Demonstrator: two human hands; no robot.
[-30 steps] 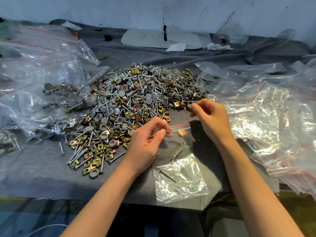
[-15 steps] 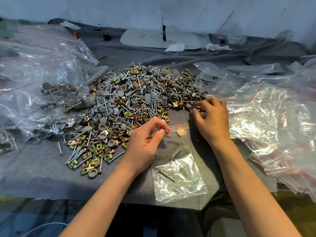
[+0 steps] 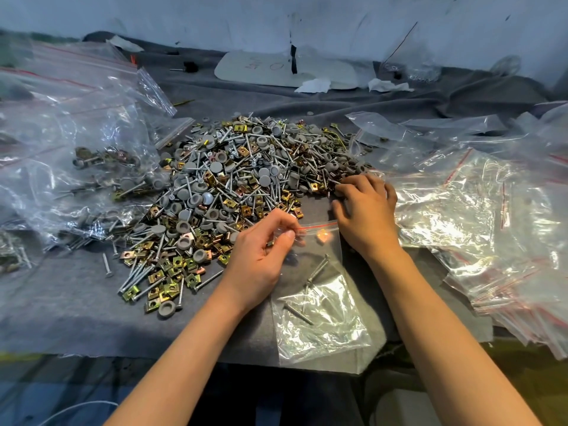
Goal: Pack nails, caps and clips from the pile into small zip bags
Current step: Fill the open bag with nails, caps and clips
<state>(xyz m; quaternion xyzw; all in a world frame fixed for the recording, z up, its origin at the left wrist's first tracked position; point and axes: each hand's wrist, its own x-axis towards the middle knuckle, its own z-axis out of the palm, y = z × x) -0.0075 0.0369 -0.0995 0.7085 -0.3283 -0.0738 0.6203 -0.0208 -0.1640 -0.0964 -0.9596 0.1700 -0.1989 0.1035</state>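
Right hand (image 3: pixel 365 210) moved onto loose steel-and-grey hardware pile (image 3: pixel 221 179), grip unclear; left hand (image 3: pixel 261 259) pinched mouth of limp-looking, probably slippery clear zip bag (image 3: pixel 322 318).

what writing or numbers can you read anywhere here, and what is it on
"0" or "O": handwritten on the pale board at the back, and I am not sure which it is.
Scribble left of it on the same board: too faint to read.
Small zip bag and loose zip bags: no print visible.
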